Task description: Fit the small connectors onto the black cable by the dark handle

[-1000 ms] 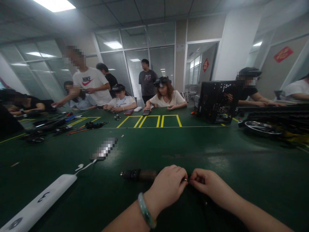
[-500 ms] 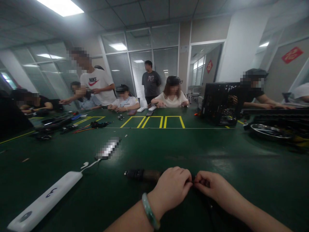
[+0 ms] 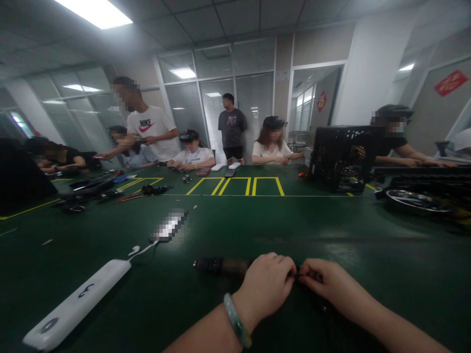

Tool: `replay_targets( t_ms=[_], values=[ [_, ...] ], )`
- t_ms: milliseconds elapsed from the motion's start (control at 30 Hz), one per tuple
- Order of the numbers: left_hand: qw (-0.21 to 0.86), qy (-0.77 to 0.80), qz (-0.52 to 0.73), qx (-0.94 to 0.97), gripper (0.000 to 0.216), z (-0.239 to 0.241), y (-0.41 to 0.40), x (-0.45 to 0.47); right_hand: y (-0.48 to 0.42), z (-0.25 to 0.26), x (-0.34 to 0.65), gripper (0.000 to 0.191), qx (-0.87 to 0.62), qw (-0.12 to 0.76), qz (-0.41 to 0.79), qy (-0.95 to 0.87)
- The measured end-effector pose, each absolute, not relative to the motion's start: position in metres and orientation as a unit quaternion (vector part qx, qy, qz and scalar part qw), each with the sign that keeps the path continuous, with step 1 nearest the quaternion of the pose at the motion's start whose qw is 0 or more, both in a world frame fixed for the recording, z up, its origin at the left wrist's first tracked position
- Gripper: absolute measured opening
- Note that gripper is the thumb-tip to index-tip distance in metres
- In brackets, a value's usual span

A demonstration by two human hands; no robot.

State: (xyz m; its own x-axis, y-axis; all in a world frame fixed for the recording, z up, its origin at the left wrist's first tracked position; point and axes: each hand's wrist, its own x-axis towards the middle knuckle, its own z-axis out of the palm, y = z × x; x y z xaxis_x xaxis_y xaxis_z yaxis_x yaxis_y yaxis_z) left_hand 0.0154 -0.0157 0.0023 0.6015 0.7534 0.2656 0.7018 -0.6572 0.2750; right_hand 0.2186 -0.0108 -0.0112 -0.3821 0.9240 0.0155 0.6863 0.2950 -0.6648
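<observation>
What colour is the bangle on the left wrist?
Pale green bangle, clearest in the head view.

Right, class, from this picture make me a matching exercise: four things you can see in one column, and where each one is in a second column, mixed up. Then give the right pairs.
Things
1. white bar marked 3
2. dark cylinder
3. black perforated case
4. green bracelet

Places
A. around the left wrist
B. far side of the green table, to the right
C. near left of the table, lying at a slant
D. flat on the table, one end hidden behind the left hand

Pairs: 1-C, 2-D, 3-B, 4-A
</observation>
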Motion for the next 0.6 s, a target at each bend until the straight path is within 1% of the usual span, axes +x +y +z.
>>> replay_targets(
  t_ms=[200, 433, 600],
  values=[
    [0.071, 0.427, 0.187, 0.882, 0.013, 0.0013, -0.015, 0.0164, -0.0102, -0.0137, 0.2194, 0.012, -0.521, 0.208, 0.279, -0.779],
    [0.078, 0.425, 0.195, 0.88, 0.009, -0.0006, -0.0144, 0.0158, -0.0123, -0.0151, 0.2177, 0.014, -0.536, 0.21, 0.338, -0.745],
    [0.084, 0.426, 0.2, 0.878, 0.01, -0.0019, -0.014, 0.0165, -0.0138, -0.0127, 0.2166, 0.015, -0.531, 0.213, 0.35, -0.742]
  ],
)
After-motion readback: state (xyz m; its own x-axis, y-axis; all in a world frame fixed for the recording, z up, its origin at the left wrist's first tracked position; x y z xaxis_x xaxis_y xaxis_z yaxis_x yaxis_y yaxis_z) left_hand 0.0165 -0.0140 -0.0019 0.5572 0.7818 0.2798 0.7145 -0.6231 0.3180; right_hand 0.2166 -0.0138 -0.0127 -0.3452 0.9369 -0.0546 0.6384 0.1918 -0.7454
